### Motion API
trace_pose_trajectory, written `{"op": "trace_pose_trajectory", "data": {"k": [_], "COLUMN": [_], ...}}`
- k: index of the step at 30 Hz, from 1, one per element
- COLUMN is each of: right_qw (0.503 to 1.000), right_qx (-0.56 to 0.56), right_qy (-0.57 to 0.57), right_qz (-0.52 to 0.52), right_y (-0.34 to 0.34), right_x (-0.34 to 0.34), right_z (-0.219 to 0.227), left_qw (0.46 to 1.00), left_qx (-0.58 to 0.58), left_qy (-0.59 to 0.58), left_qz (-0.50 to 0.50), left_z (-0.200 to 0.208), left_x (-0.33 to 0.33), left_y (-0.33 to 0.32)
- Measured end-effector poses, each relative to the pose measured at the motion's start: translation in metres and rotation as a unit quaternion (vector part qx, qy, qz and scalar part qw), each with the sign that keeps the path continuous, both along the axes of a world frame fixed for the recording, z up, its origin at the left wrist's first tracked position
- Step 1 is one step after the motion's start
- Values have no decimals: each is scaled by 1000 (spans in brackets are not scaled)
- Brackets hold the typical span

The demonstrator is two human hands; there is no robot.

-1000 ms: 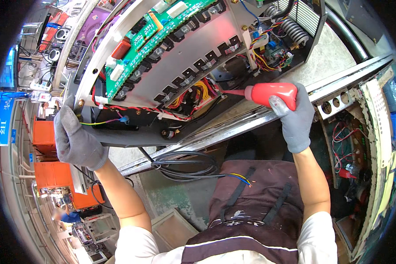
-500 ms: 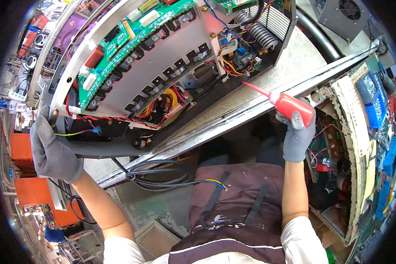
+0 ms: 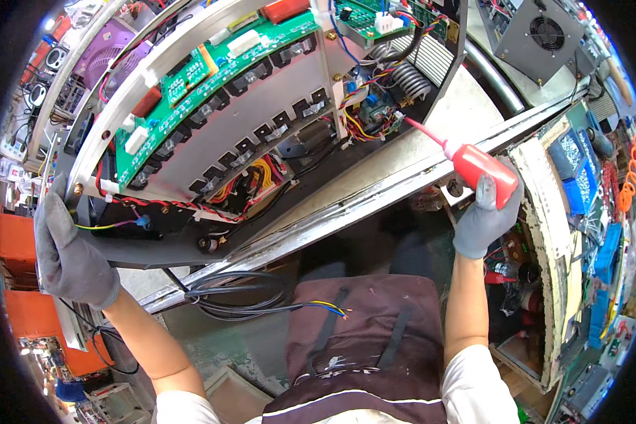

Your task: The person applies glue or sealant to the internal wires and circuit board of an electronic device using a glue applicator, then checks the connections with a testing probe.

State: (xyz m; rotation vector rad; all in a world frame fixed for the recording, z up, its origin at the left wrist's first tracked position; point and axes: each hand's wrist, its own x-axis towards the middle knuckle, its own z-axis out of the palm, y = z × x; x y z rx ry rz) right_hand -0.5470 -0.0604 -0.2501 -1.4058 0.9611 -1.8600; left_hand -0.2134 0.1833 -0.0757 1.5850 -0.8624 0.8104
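Note:
My right hand (image 3: 489,219), in a grey work glove, is closed round a red squeeze bottle (image 3: 482,173). Its long thin nozzle points up and left, toward the coiled wires of an opened electrical chassis (image 3: 113,244). My gloved left hand (image 3: 78,258) is at the chassis's near left corner, its fingers along the edge as if gripping it; the fingertips are partly hidden. Inside the chassis, a green circuit board (image 3: 191,92) stands above a pale metal plate with rows of black components (image 3: 244,145).
A metal-edged bench (image 3: 346,212) carries the chassis. A looped black cable (image 3: 240,293) with bare coloured ends hangs in front of me. To the right stand a worn wooden box (image 3: 544,191) and a grey fan unit (image 3: 537,35). Orange bins (image 3: 25,244) are at the left.
My right hand and the red bottle have shifted slightly right and down in the picture. The left hand and the chassis's left end sit a little further left and lower.

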Motion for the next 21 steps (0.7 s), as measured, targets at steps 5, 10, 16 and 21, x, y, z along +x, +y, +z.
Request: {"op": "trace_pose_trajectory", "data": {"k": [5, 10, 16, 21], "right_qw": [997, 985, 983, 985], "right_qx": [56, 64, 38, 42], "right_qy": [24, 147, 174, 167], "right_qz": [51, 56, 34, 25], "right_y": [-18, -28, -24, -28], "right_x": [7, 5, 8, 4], "right_z": [41, 51, 55, 47], "left_qw": [999, 998, 1000, 1000], "left_qx": [-20, -27, -6, 22], "left_qy": [19, 24, 6, -17], "left_qz": [-35, -52, -22, 2], "left_z": [-4, -5, -3, -2], "left_x": [0, 1, -1, 1], "left_y": [-4, -4, -3, -3]}}
